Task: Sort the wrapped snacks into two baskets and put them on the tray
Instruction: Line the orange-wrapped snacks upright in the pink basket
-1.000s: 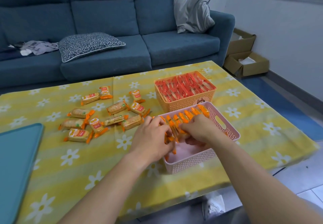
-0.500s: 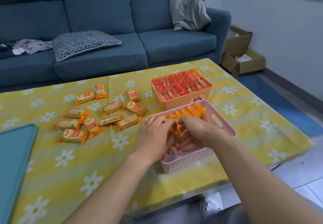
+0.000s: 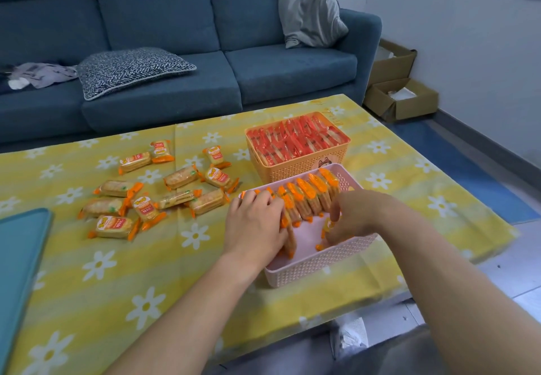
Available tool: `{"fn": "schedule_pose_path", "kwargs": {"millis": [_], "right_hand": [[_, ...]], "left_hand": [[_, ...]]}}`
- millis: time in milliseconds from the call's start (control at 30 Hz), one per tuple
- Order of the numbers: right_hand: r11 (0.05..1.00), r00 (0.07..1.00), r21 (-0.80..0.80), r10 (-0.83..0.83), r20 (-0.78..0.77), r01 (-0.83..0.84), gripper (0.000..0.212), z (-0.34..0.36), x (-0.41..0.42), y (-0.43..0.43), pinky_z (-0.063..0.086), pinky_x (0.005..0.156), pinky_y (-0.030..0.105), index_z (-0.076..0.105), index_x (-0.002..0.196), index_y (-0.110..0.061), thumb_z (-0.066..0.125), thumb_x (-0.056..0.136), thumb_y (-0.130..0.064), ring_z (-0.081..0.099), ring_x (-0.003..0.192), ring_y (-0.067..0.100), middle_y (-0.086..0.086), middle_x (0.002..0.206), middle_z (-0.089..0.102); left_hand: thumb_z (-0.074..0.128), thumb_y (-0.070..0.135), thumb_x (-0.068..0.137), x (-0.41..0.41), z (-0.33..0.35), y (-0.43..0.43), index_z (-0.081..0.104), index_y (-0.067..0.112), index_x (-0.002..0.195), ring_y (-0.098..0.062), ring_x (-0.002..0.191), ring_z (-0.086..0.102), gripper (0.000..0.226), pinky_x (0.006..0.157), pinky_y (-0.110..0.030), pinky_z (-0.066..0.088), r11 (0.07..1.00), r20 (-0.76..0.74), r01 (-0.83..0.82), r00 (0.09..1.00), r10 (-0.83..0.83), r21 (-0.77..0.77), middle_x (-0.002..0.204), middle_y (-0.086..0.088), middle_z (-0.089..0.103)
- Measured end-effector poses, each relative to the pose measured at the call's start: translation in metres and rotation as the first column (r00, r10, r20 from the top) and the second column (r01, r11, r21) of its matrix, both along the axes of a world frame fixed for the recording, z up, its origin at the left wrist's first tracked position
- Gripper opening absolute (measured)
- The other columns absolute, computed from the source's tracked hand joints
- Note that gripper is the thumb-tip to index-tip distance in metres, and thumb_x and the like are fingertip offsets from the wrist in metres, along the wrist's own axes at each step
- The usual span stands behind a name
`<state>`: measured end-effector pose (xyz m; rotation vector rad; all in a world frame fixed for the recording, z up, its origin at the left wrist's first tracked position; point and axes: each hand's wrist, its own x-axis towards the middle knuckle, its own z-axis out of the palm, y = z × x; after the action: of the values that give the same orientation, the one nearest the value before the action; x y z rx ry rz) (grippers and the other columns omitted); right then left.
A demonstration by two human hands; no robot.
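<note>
The orange packets (image 3: 307, 199) are being stood on edge in a row inside the pink basket (image 3: 322, 262), which is sitting near the right end of the table's near edge. The near end of the row is being braced by the left hand (image 3: 257, 225), its fingers (image 3: 270, 203) lying close together across the packet tops. Whether its thumb is gripping anything cannot be told. A single packet (image 3: 327, 225) is being pinched by the downward-curled fingers of the right hand (image 3: 355, 216) beside the basket's right wall.

Each packet is judged to be light, with a slick, crinkly wrapper over brittle biscuit. It is best taken by its long sides, not by the crimped ends, and squeezed gently.

Roughly nine packets are being shown in the row; more are being hidden by the hands. Eleven loose packets (image 3: 181, 177) are lying scattered around the middle of the table, towards its far edge.

Two baskets are being used. The orange basket (image 3: 298, 166), touching the pink one on its far side, is being filled level with red packets (image 3: 295, 140), too tightly stacked to count. One teal tray (image 3: 20, 257) is lying at the table's left edge, well apart from both baskets.
</note>
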<state>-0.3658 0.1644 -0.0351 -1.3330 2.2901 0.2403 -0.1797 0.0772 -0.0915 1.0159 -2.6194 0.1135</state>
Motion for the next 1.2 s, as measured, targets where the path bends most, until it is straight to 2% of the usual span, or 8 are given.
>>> {"fn": "schedule_pose_path", "kwargs": {"millis": [100,200,400,600,800,1000,1100,1200], "right_hand": [[1.000,0.993,0.028,-0.007,-0.116,0.010,0.038,-0.001,-0.004,-0.002,0.048,0.068,0.029,0.065,0.077,-0.024,0.078,0.064,-0.057,0.065,0.081,0.019,-0.008,0.079,0.065],[1.000,0.992,0.018,-0.009,-0.124,0.012,0.029,-0.003,-0.009,-0.001,0.046,0.068,0.029,0.069,0.081,-0.024,0.071,0.068,-0.050,0.065,0.081,0.018,-0.010,0.077,0.065],[0.888,0.953,-0.366,-0.207,0.220,0.277,0.036,-0.012,-0.012,-0.010,0.035,0.049,0.028,0.049,0.056,-0.017,0.063,0.081,-0.037,0.055,0.053,0.021,0.001,0.051,0.055],[0.830,0.887,-0.375,-0.272,0.374,0.413,0.052,-0.033,0.010,-0.023,0.044,0.043,0.024,0.058,0.050,-0.014,0.061,0.088,-0.049,0.054,0.032,0.016,0.001,0.036,0.056],[0.888,0.933,-0.348,-0.196,0.303,0.299,0.051,-0.037,0.021,-0.031,0.032,0.047,0.030,0.047,0.051,-0.016,0.067,0.086,-0.047,0.049,0.051,0.020,0.002,0.050,0.050],[0.924,0.992,-0.362,-0.095,0.086,0.120,0.036,-0.014,0.012,-0.017,0.054,0.066,0.034,0.072,0.086,-0.012,0.067,0.067,-0.042,0.069,0.079,0.027,0.007,0.082,0.074],[0.932,0.999,-0.363,-0.015,-0.052,-0.004,0.037,-0.017,0.018,-0.015,0.059,0.076,0.040,0.069,0.095,-0.021,0.076,0.066,-0.043,0.067,0.090,0.025,0.001,0.093,0.072],[0.913,0.984,-0.377,0.111,-0.141,-0.157,0.036,-0.026,0.024,-0.020,0.053,0.073,0.035,0.063,0.105,-0.024,0.076,0.072,-0.023,0.065,0.099,0.029,0.001,0.103,0.068]], "left_hand": [[0.069,0.047,0.074,0.000,0.000,0.001,0.060,0.031,0.085,-0.021,0.102,0.054,0.021,0.081,-0.035,0.036,1.000,-0.002,-0.005,1.000,0.005,-0.003,0.093,0.009,0.057],[0.068,0.045,0.075,0.002,0.000,0.001,0.060,0.031,0.083,-0.020,0.101,0.054,0.018,0.081,-0.034,0.037,1.000,-0.007,-0.012,1.000,0.012,0.003,0.093,0.010,0.057],[0.068,0.047,0.075,0.002,0.001,0.003,0.060,0.031,0.083,-0.020,0.101,0.054,0.020,0.080,-0.035,0.037,1.000,-0.025,-0.023,0.999,0.023,0.001,0.092,0.010,0.057],[0.071,0.045,0.072,0.001,0.000,0.003,0.060,0.031,0.081,-0.021,0.101,0.054,0.020,0.080,-0.035,0.038,0.999,-0.026,-0.034,0.999,0.034,0.008,0.091,0.010,0.057],[0.072,0.045,0.070,0.000,-0.002,-0.001,0.060,0.032,0.082,-0.020,0.104,0.054,0.021,0.081,-0.035,0.038,0.999,-0.032,-0.037,0.999,0.038,0.033,0.092,0.011,0.057],[0.067,0.044,0.071,0.001,-0.002,-0.001,0.059,0.032,0.081,-0.019,0.101,0.055,0.018,0.079,-0.035,0.040,0.999,-0.043,-0.047,0.998,0.047,0.020,0.090,0.011,0.057],[0.070,0.047,0.072,0.000,-0.001,0.000,0.059,0.032,0.081,-0.020,0.101,0.054,0.021,0.079,-0.035,0.039,0.999,-0.031,-0.042,0.999,0.042,0.009,0.091,0.011,0.057],[0.072,0.046,0.073,-0.001,-0.001,0.001,0.060,0.030,0.084,-0.022,0.100,0.054,0.023,0.079,-0.036,0.038,0.999,-0.012,-0.032,0.999,0.032,-0.027,0.092,0.008,0.058]]}}
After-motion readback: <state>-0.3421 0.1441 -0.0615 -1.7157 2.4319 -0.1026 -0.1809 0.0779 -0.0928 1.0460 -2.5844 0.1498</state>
